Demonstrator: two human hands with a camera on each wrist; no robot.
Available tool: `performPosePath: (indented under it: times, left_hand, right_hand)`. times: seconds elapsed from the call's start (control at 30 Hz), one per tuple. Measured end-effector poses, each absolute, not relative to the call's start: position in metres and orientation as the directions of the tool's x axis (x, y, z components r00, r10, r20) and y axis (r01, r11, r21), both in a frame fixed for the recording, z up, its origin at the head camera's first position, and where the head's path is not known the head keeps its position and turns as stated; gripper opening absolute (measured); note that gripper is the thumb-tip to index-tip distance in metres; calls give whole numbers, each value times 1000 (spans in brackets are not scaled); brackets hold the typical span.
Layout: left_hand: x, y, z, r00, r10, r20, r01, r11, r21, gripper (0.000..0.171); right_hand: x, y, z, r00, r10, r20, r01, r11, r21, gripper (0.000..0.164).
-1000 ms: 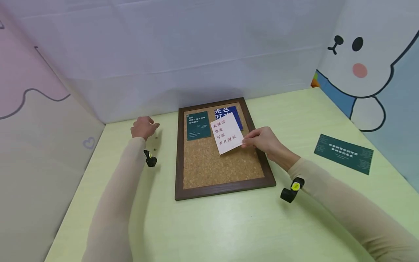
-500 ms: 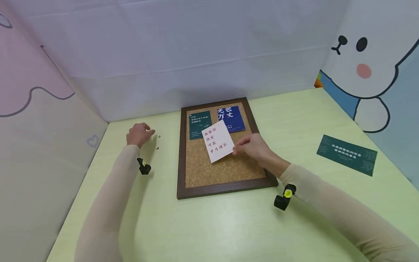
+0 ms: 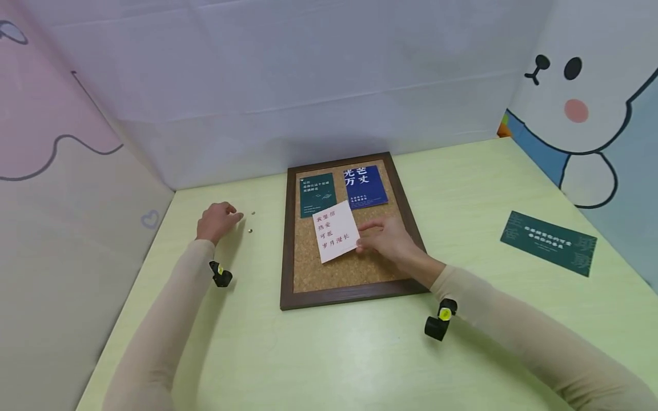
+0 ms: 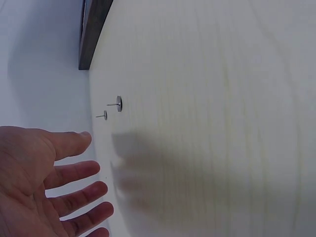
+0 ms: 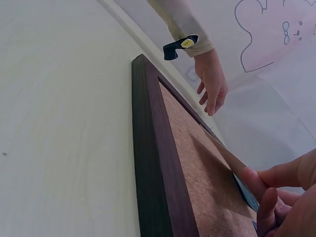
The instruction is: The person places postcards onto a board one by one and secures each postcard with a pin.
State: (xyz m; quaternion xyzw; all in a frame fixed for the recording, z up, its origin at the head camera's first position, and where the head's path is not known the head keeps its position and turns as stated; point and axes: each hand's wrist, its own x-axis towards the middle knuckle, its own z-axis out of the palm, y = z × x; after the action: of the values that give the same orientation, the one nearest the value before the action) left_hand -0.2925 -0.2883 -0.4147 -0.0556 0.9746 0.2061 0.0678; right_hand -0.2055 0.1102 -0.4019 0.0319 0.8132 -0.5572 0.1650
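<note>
My right hand pinches the right edge of a white card with red characters. In the right wrist view the card appears nearly edge-on, tilted over the cork board, and its shadow falls on the cork. A green card and a blue card lie on the board's upper part. Left of the board, my left hand hovers above the table, fingers loosely bent and holding nothing. Beside its fingertips stand two thumbtacks, the nearer and the farther, points up.
The board's dark wooden frame is a raised edge around the cork. On the pale table, a long green card lies to the right. A white cloth wall rises directly behind the board.
My right hand has carried the white card left and toward me, so the blue card shows more fully. The left hand has shifted slightly toward me, revealing the thumbtacks.
</note>
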Motion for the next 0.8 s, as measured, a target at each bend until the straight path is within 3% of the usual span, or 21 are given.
performPosePath:
  times: [0.13, 0.57, 0.8]
  left_hand:
    - [-288, -289, -415, -984, -78, -163, -137, 907, 398, 48]
    - [-282, -291, -419, -981, -96, -171, -158, 904, 396, 49]
    - [-280, -290, -421, -979, -98, -178, -165, 895, 415, 49]
  right_hand:
    - [-201, 105, -406, -945, -139, -296, 222, 390, -894, 37]
    - [-190, 87, -414, -937, -190, -294, 195, 415, -888, 27]
    - [-187, 80, -413, -931, -196, -307, 170, 513, -841, 25]
